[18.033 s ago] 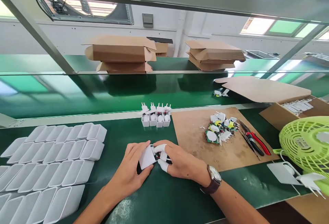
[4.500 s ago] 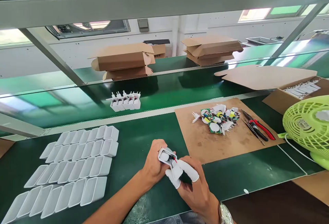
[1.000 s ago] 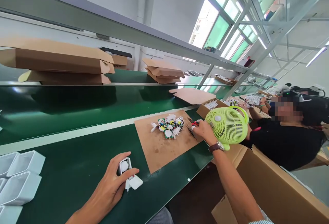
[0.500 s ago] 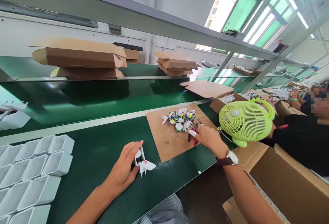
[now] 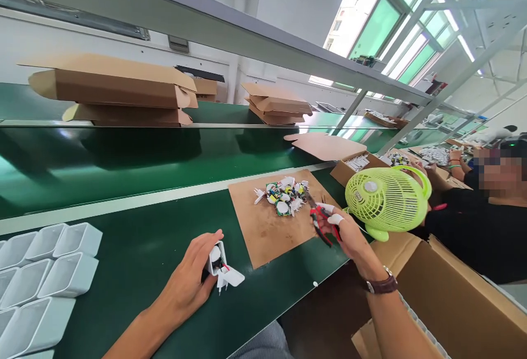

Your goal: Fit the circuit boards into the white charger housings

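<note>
White housing: in your left hand (image 5: 191,272), above the near middle of the green bench (image 5: 164,227); its open mouth (image 5: 215,256) faces up, the opening longer far to near, and the prongs of its white plug piece (image 5: 231,277) point near.
Left fingers: clamped on the housing, thumb on the near side.
Pliers (image 5: 320,220): in your right hand (image 5: 341,227), at the mat's right edge, long axis slanting from far left at the nose to near right at the spread red-and-black handles.
Right fingers: closed around the handles, white covers on thumb and forefinger.
Hard to see: your palm hides the housing's left wall; whether the pliers' nose is parted, you cannot tell; the white trays (image 5: 68,274) are cut off at left.
Around you: circuit-board pile (image 5: 284,197) on the brown mat (image 5: 267,241), just left of the pliers' nose; white disc (image 5: 315,284) at the near edge.
In the way: green fan (image 5: 387,200) right of your right hand; large carton (image 5: 469,298) beside that forearm; a co-worker (image 5: 473,233) beyond.
</note>
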A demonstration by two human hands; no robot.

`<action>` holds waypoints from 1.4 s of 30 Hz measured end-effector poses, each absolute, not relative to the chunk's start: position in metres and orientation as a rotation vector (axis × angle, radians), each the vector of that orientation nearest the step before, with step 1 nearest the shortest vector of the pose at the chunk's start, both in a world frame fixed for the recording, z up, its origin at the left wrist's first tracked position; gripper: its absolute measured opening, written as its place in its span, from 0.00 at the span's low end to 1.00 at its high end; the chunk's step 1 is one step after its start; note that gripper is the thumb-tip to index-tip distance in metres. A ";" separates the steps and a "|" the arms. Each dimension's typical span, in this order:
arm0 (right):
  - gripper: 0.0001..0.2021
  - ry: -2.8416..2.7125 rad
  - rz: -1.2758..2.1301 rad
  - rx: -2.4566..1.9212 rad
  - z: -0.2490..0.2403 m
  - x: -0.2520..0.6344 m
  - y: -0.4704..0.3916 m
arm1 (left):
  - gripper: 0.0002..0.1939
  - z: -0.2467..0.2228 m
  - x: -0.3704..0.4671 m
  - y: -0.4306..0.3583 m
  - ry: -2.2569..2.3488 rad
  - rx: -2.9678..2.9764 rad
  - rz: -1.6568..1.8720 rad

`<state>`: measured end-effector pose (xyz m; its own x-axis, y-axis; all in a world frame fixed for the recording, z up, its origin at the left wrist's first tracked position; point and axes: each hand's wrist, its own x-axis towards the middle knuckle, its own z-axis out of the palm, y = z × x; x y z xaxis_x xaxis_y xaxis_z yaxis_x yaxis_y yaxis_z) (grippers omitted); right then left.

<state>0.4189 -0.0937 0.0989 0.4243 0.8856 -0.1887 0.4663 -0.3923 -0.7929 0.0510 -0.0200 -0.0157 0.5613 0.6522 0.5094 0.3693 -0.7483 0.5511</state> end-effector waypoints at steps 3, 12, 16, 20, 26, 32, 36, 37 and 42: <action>0.22 -1.182 1.156 -1.683 0.078 0.379 -0.085 | 0.37 -0.010 0.051 -0.019 0.849 2.420 1.013; 0.16 -2.370 0.408 -1.871 0.064 0.317 -0.068 | 0.32 0.029 0.024 -0.042 0.928 2.511 0.976; 0.16 -2.573 0.269 -1.904 0.071 0.315 -0.070 | 0.34 0.032 0.010 -0.057 0.998 2.457 0.894; 0.07 -2.373 0.544 -1.880 0.085 0.310 -0.068 | 0.35 0.040 0.006 -0.066 0.987 2.450 0.867; 0.12 -2.390 1.002 -1.432 0.101 0.309 -0.093 | 0.34 0.058 0.008 -0.073 0.926 2.538 0.850; 0.23 -2.719 0.532 -1.383 0.085 0.302 -0.107 | 0.33 0.063 0.008 -0.076 0.947 2.581 0.760; 0.20 -2.757 0.163 -1.355 0.078 0.299 -0.110 | 0.36 0.064 0.010 -0.078 0.943 2.622 0.742; 0.18 -2.759 0.104 -1.345 0.078 0.298 -0.111 | 0.36 0.064 0.011 -0.078 0.933 2.632 0.740; 0.11 -2.750 -0.045 -1.339 0.083 0.290 -0.116 | 0.35 0.067 0.013 -0.079 0.883 2.705 0.709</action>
